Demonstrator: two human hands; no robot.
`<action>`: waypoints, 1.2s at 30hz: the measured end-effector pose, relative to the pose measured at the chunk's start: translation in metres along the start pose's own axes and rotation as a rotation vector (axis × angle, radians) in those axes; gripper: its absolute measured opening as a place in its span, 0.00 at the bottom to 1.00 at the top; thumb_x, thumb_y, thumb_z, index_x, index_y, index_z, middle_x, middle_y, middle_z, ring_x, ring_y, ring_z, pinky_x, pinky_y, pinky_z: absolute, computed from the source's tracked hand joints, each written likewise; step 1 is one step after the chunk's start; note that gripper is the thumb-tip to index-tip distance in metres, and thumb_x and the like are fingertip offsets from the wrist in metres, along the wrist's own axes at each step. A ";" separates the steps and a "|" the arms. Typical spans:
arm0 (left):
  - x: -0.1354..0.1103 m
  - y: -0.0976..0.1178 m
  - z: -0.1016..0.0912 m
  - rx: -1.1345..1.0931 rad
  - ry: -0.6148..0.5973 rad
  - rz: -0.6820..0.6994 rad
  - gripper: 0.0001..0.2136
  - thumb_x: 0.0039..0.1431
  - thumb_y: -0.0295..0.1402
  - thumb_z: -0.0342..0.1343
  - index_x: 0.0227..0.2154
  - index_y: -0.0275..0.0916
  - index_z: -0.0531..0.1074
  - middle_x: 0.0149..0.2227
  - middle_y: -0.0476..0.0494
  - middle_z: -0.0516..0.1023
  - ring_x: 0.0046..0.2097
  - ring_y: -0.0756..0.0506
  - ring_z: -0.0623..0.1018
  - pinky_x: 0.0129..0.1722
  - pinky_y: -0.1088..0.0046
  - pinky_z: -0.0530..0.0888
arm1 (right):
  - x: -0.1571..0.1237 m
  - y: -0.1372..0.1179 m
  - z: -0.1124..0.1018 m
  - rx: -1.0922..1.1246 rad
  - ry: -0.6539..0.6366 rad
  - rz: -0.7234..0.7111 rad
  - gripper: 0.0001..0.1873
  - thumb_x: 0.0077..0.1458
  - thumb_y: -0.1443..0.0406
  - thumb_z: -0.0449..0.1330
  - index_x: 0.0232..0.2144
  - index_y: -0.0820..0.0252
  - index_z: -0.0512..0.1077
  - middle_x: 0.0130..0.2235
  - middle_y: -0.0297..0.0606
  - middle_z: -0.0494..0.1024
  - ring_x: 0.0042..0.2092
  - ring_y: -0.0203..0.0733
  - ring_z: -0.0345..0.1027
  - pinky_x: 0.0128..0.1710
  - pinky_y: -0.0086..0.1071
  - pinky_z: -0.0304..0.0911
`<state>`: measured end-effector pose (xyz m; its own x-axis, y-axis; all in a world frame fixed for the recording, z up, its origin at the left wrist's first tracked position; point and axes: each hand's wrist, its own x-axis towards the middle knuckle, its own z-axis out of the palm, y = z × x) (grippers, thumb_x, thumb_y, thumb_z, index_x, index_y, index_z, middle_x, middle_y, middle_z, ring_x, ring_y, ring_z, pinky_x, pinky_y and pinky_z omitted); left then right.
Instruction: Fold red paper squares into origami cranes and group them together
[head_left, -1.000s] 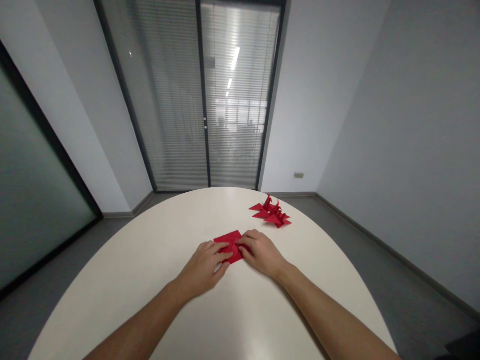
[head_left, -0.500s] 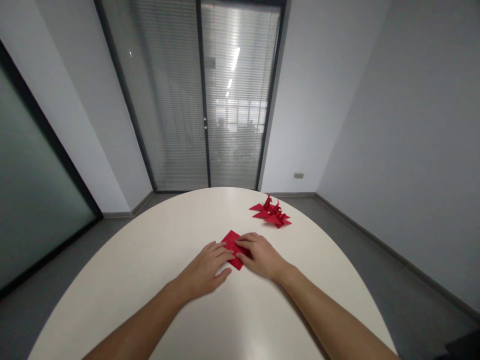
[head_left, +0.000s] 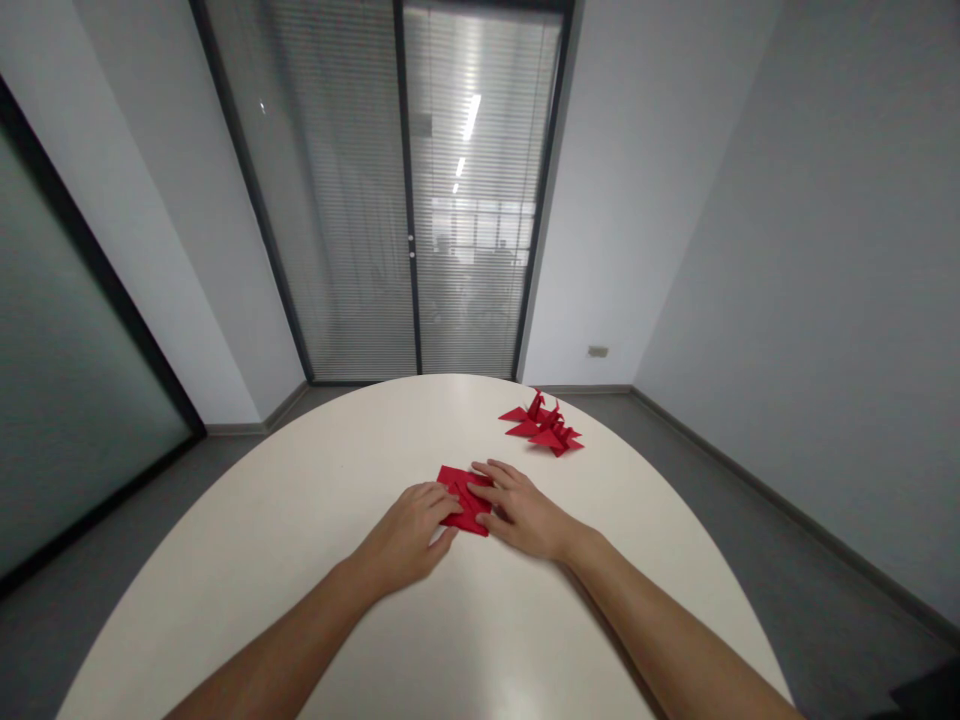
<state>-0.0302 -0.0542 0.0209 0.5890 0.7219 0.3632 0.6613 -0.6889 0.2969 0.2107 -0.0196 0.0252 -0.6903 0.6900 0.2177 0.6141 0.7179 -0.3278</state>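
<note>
A folded square of red paper (head_left: 470, 512) lies flat on the white round table, with creases across its top. From the left, my left hand (head_left: 414, 527) rests its fingertips on the paper's left part, the thumb by its near edge. My right hand (head_left: 525, 512) lies at the paper's right side, fingers spread and touching its right edge. Both hands are open, and their fingers cover parts of the paper. Beyond my right hand stand several red origami cranes (head_left: 551, 430), close together with pointed wings.
The round white table (head_left: 315, 480) fills the lower middle of the view. Behind it stands a glass door (head_left: 480, 250) with blinds, and a wall outlet (head_left: 598, 352) sits low on the wall. A dark object (head_left: 930, 690) shows at the bottom right corner.
The red paper has turned from a diamond position to nearly square with me. Both hands have shifted slightly, and my right fingers are more spread.
</note>
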 end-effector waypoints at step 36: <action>-0.004 -0.010 0.012 -0.118 0.074 -0.043 0.13 0.64 0.32 0.56 0.51 0.40 0.71 0.50 0.40 0.79 0.51 0.41 0.77 0.54 0.60 0.73 | 0.006 -0.010 -0.006 0.021 0.056 -0.077 0.06 0.64 0.64 0.57 0.38 0.57 0.74 0.40 0.38 0.81 0.46 0.43 0.73 0.62 0.49 0.51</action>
<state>-0.0339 -0.0500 0.0062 0.5226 0.7469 0.4111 0.6230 -0.6637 0.4139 0.2027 -0.0220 0.0352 -0.7122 0.6377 0.2935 0.5519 0.7670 -0.3273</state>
